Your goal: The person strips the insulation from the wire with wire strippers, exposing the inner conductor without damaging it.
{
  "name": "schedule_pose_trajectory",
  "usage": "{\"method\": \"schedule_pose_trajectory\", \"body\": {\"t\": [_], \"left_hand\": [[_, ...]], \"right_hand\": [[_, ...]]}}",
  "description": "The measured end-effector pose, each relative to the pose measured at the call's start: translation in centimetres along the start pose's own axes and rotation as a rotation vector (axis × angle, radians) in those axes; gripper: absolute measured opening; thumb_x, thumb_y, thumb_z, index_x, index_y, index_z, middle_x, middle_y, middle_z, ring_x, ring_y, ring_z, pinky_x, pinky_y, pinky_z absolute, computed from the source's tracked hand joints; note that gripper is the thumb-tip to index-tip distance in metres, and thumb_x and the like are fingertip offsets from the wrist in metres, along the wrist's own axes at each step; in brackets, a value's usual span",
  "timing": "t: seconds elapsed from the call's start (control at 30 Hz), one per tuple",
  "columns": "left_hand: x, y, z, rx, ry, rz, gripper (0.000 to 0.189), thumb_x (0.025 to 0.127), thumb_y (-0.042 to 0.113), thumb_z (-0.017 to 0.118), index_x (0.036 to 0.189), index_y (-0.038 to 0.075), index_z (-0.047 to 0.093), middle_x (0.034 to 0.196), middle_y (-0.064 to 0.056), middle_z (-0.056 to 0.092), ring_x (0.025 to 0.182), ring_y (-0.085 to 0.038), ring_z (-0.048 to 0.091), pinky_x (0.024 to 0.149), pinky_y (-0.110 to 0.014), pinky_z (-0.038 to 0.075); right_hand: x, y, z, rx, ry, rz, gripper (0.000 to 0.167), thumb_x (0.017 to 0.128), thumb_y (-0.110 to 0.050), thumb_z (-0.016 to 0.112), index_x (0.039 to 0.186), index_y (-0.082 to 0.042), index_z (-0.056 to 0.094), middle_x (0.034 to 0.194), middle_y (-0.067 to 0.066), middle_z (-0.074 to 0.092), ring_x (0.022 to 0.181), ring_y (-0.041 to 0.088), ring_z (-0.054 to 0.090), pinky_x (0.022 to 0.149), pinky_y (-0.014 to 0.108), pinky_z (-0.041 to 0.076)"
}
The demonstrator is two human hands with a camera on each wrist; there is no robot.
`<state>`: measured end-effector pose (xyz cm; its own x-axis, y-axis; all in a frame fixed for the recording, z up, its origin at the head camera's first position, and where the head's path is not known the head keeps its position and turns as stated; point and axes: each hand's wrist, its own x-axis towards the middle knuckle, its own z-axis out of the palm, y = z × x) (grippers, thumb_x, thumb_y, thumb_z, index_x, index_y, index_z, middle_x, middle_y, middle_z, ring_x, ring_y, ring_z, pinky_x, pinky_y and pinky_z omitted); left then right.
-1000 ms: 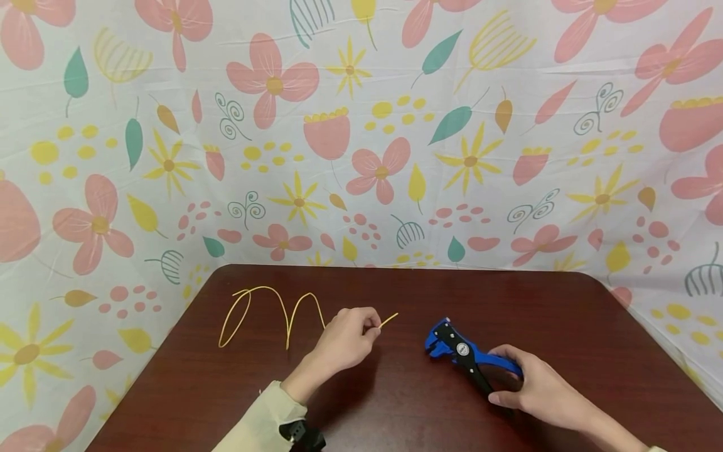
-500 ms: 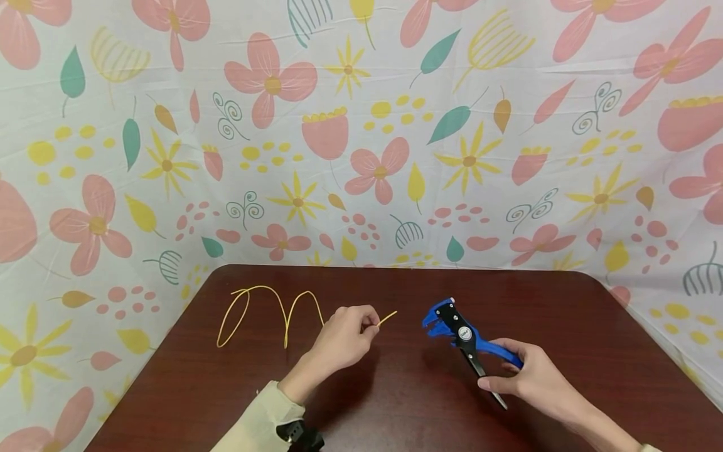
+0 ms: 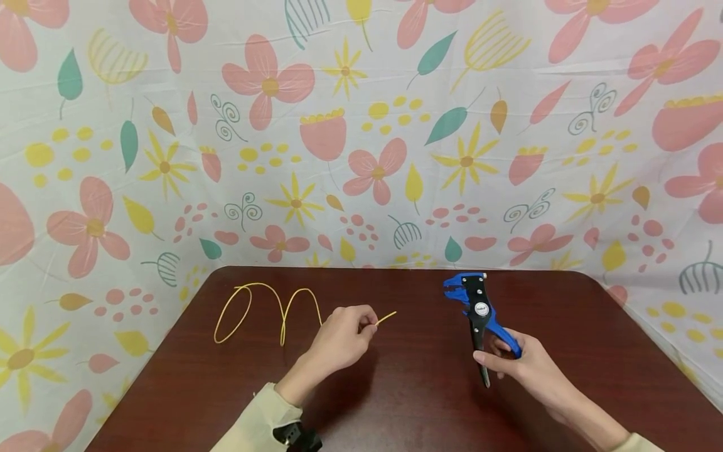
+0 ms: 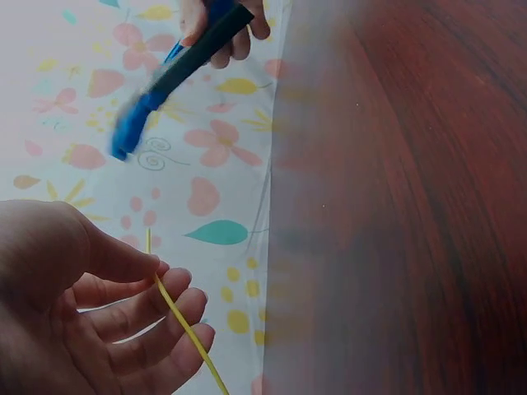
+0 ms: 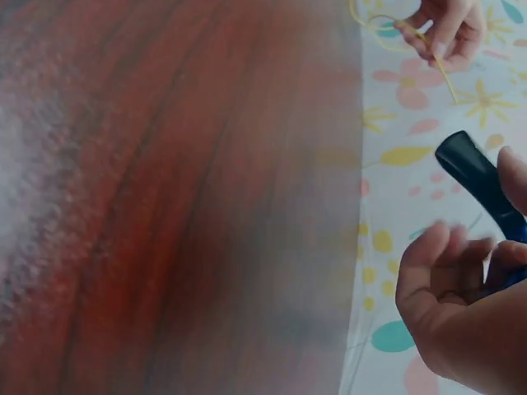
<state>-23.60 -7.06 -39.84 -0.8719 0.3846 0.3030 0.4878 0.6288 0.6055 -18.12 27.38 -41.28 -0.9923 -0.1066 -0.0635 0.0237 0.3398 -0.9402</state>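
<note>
A thin yellow wire (image 3: 283, 314) runs in loose loops over the left half of the table. Its right end is pinched between the thumb and forefinger of my left hand (image 3: 341, 336), with a short tip sticking out; the left wrist view shows the same yellow wire (image 4: 185, 325) crossing below the fingers. On the right, my right hand (image 3: 528, 367) grips a blue and black wire stripper (image 3: 480, 309) by its handles. The tool is raised, its blue head up and pointing left, apart from the wire. In the right wrist view a black handle end (image 5: 478, 173) shows beside the thumb.
The dark reddish-brown wooden table (image 3: 418, 402) has rounded far corners. Behind it hangs a white cloth (image 3: 373, 245) printed with flowers and leaves. A black band (image 3: 296, 435) is worn on the left wrist, by a beige sleeve (image 3: 257, 417).
My right hand has lifted the wire stripper away from the table and turned it more upright, its head rising. The left hand keeps its pinch on the wire in nearly the same spot.
</note>
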Motion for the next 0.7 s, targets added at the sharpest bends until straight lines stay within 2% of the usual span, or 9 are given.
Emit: {"method": "schedule_pose_trajectory", "body": {"t": [0.07,0.13,0.2,0.3,0.4,0.5,0.57,0.63,0.7], "left_hand": [[0.0,0.0,-0.1,0.0,0.006,0.005,0.013,0.098,0.007,0.072,0.09,0.017,0.071,0.069,0.014,0.06,0.06,-0.006,0.053,0.058,-0.027,0.047],[0.1,0.0,-0.2,0.0,0.012,0.01,0.013,0.098,0.007,0.072,0.09,0.017,0.071,0.069,0.014,0.06,0.06,-0.006,0.053,0.059,-0.027,0.048],[0.1,0.0,-0.3,-0.004,0.016,0.018,0.013,0.097,0.006,0.072,0.09,0.017,0.071,0.069,0.014,0.06,0.06,-0.005,0.054,0.06,-0.027,0.048],[0.1,0.1,-0.5,-0.009,0.021,0.025,0.014,0.097,0.006,0.072,0.09,0.018,0.071,0.068,0.014,0.06,0.061,-0.005,0.055,0.061,-0.027,0.049],[0.1,0.1,-0.6,-0.009,0.029,0.033,0.014,0.097,0.005,0.072,0.089,0.018,0.071,0.068,0.015,0.06,0.061,-0.005,0.054,0.061,-0.027,0.049],[0.1,0.1,-0.7,-0.009,0.035,0.034,0.014,0.096,0.005,0.072,0.089,0.017,0.071,0.067,0.015,0.059,0.061,-0.005,0.054,0.061,-0.027,0.049],[0.1,0.1,-0.8,-0.01,0.035,0.033,0.014,0.096,0.005,0.072,0.089,0.017,0.071,0.067,0.015,0.059,0.061,-0.004,0.054,0.061,-0.026,0.049],[0.1,0.0,-0.9,-0.014,0.032,0.03,0.014,0.096,0.004,0.072,0.09,0.017,0.071,0.067,0.015,0.059,0.061,-0.004,0.054,0.061,-0.026,0.049],[0.0,0.0,-0.9,-0.017,0.028,0.027,0.015,0.096,0.005,0.072,0.09,0.018,0.071,0.068,0.015,0.059,0.06,-0.004,0.053,0.061,-0.026,0.049]], "right_hand": [[0.2,0.2,0.1,0.03,0.006,-0.004,0.034,0.098,-0.021,0.078,0.103,0.004,0.056,0.08,0.001,0.053,0.083,0.024,0.068,0.075,0.04,0.059],[0.2,0.3,0.2,0.089,-0.021,-0.014,0.038,0.099,-0.019,0.076,0.121,0.007,0.059,0.098,0.009,0.067,0.095,0.03,0.074,0.083,0.043,0.062],[0.2,0.4,0.4,0.172,-0.059,-0.026,0.048,0.1,-0.015,0.074,0.136,0.01,0.054,0.118,0.021,0.069,0.104,0.036,0.074,0.087,0.047,0.062],[0.2,0.3,0.8,0.271,-0.125,-0.073,0.053,0.102,-0.01,0.072,0.144,0.01,0.048,0.126,0.031,0.067,0.109,0.044,0.072,0.088,0.053,0.061],[0.2,0.0,1.2,0.314,-0.143,-0.112,0.042,0.101,-0.008,0.071,0.137,0.006,0.053,0.121,0.032,0.069,0.106,0.048,0.072,0.087,0.055,0.061],[0.3,-0.3,1.5,0.356,-0.141,-0.136,0.024,0.101,-0.005,0.071,0.117,0.003,0.055,0.114,0.035,0.069,0.099,0.054,0.071,0.085,0.059,0.06],[0.3,-0.4,1.8,0.387,-0.131,-0.149,0.022,0.101,-0.003,0.07,0.108,0.002,0.05,0.11,0.039,0.068,0.096,0.059,0.069,0.084,0.061,0.06],[0.2,-0.4,2.0,0.41,-0.119,-0.173,0.023,0.101,0.0,0.069,0.104,0.001,0.046,0.108,0.041,0.067,0.093,0.06,0.068,0.082,0.063,0.059],[0.2,-0.5,2.1,0.417,-0.1,-0.194,0.021,0.101,0.002,0.068,0.11,0.0,0.048,0.106,0.041,0.067,0.092,0.059,0.07,0.081,0.063,0.06]]}}
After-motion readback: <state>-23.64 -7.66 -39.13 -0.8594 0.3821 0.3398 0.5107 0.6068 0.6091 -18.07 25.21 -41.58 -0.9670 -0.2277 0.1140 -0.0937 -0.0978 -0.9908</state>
